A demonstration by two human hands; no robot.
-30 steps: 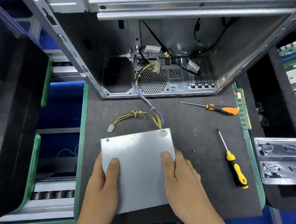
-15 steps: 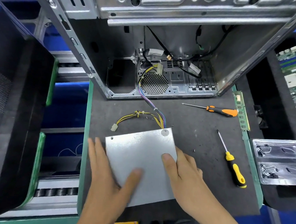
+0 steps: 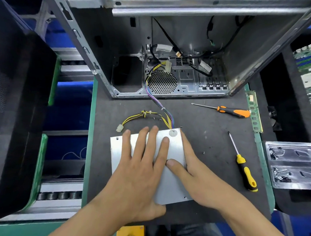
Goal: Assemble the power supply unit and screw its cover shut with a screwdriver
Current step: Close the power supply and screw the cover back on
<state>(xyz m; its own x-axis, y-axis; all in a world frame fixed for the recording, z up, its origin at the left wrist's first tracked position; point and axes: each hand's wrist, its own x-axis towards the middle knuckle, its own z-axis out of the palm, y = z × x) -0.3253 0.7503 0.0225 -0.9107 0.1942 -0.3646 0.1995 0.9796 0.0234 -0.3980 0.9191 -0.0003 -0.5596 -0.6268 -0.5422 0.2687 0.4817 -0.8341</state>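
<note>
- The open computer case [image 3: 171, 47] stands at the far edge of the dark work mat [image 3: 212, 137], one in number, probably kept close because the cable bundle [image 3: 157, 103] runs from it.
- The one power supply unit [image 3: 168, 185] lies flat on the mat nearest the person, its grey cover [image 3: 175, 145] on top, bundle entering at its far edge.
- The left hand [image 3: 142, 163] lies flat on the cover, fingers straight and spread, seemingly pressing it down to seat it.
- The right hand [image 3: 190, 165] grips the unit's right edge, thumb on top, likely steadying it.
- Two screwdrivers wait at the right within reach: an orange-handled one [image 3: 232, 111] and a yellow-handled one [image 3: 244, 170].
- Several tiny screws [image 3: 203, 152] lie loose on the mat; I cannot count them surely.
</note>
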